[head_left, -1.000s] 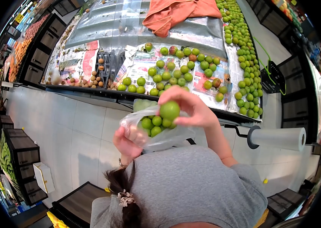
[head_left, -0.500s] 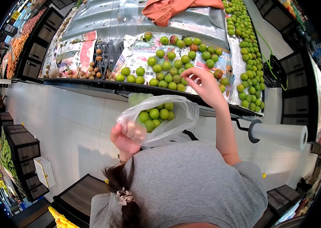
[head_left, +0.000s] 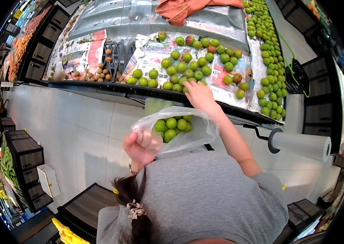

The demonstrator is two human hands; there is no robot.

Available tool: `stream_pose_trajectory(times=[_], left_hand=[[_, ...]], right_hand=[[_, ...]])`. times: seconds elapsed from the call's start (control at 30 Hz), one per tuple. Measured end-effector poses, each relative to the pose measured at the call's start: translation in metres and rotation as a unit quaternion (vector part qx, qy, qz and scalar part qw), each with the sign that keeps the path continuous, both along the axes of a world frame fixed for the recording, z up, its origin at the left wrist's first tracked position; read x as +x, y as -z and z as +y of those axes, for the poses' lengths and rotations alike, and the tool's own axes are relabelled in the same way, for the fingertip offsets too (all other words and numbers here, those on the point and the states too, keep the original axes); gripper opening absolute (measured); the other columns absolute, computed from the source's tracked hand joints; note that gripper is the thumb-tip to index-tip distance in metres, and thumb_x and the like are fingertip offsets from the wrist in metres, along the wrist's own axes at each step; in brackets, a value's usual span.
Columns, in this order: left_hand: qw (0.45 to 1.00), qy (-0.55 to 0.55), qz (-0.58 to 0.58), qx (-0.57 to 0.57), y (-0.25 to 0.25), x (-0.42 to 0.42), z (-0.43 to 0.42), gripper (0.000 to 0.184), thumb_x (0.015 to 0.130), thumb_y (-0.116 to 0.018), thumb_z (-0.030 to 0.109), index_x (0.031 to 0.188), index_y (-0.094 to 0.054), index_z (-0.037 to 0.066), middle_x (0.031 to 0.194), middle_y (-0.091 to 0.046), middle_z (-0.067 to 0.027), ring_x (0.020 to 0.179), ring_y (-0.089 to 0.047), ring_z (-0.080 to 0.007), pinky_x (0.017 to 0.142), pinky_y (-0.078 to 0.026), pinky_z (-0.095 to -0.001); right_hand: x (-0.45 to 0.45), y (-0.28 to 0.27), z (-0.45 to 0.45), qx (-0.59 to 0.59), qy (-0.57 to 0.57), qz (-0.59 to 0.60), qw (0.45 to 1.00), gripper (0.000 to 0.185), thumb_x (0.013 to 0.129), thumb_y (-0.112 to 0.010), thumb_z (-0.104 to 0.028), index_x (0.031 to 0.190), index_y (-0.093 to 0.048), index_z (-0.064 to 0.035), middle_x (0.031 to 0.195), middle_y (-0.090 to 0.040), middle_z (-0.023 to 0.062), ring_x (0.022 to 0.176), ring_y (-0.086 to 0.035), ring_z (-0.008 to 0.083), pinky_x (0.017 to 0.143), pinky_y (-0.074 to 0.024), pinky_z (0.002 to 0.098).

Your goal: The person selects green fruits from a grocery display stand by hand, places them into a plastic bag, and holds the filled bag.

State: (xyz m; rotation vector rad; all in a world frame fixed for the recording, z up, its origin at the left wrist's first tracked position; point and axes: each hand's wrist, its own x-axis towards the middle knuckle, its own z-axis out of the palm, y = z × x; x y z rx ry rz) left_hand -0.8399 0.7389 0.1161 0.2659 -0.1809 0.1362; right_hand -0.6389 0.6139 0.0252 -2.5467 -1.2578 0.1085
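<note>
My left hand is closed on the rim of a clear plastic bag, with some of the film over its fingers. Inside the bag lie several round green fruits. My right hand is palm down at the stall's front edge, its fingers stretched and slightly apart over loose green fruits. Its fingertips meet the front fruits, and whatever lies beneath them is hidden. A few fruits around there have reddish-brown skin. The bag hangs in front of the stall, below my right hand.
Newspaper lines the stall, whose dark front edge runs across the view. Small brown fruits lie left, beside a black crate. More green fruits line the right side. A bag roll juts out right. An orange cloth lies behind.
My right hand has moved left and down to the front fruits, its fingers now lower over them. My left hand still holds the bag. The view has shifted slightly.
</note>
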Motion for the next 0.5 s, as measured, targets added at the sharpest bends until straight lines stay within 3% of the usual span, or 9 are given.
stream_pose_trajectory(times=[0.1, 0.2, 0.3, 0.4, 0.5], left_hand=[[1.0, 0.003, 0.012, 0.002, 0.0, 0.0, -0.001, 0.043, 0.086, -0.045, 0.028, 0.057, -0.017, 0.013, 0.048, -0.018, 0.0033, 0.039, -0.012, -0.0092, 0.038, -0.01, -0.0287], [1.0, 0.002, 0.02, -0.005, 0.0, 0.003, -0.003, 0.044, 0.086, -0.046, 0.028, 0.057, -0.017, 0.013, 0.048, -0.018, 0.0034, 0.04, -0.012, -0.0094, 0.038, -0.01, -0.0287], [1.0, 0.006, 0.015, -0.002, 0.001, 0.002, -0.003, 0.044, 0.086, -0.046, 0.028, 0.057, -0.017, 0.013, 0.048, -0.018, 0.0034, 0.039, -0.012, -0.0095, 0.038, -0.01, -0.0287], [1.0, -0.004, 0.004, 0.003, -0.001, 0.001, -0.003, 0.044, 0.086, -0.046, 0.028, 0.057, -0.017, 0.013, 0.048, -0.018, 0.0033, 0.039, -0.012, -0.0095, 0.038, -0.011, -0.0286], [1.0, -0.016, 0.025, 0.0, -0.001, -0.003, -0.003, 0.044, 0.086, -0.045, 0.028, 0.057, -0.017, 0.013, 0.048, -0.018, 0.0032, 0.039, -0.012, -0.0094, 0.038, -0.01, -0.0285]], right_hand=[[0.003, -0.005, 0.007, 0.03, 0.014, 0.039, 0.999, 0.033, 0.077, -0.06, -0.013, 0.109, -0.051, -0.009, 0.096, -0.053, 0.0075, 0.093, -0.053, 0.0274, 0.074, -0.0472, 0.0394], [0.005, -0.015, 0.025, 0.151, 0.004, -0.017, 0.988, 0.027, 0.074, -0.059, -0.011, 0.101, -0.054, -0.0079, 0.092, -0.054, 0.0076, 0.093, -0.052, 0.0245, 0.076, -0.0455, 0.0368], [0.014, 0.004, 0.055, 0.191, -0.133, -0.06, 0.971, 0.029, 0.073, -0.058, -0.008, 0.102, -0.057, -0.0096, 0.095, -0.055, 0.0077, 0.099, -0.049, 0.0252, 0.088, -0.0395, 0.038], [0.024, 0.02, 0.066, 0.058, -0.174, -0.047, 0.982, 0.031, 0.073, -0.057, -0.005, 0.103, -0.059, -0.0134, 0.097, -0.056, 0.0064, 0.102, -0.047, 0.0254, 0.096, -0.0322, 0.0401], [0.031, 0.016, 0.071, 0.014, -0.194, -0.033, 0.98, 0.032, 0.07, -0.059, -0.007, 0.101, -0.059, -0.0171, 0.094, -0.057, 0.0032, 0.103, -0.046, 0.0252, 0.097, -0.0295, 0.0418]])
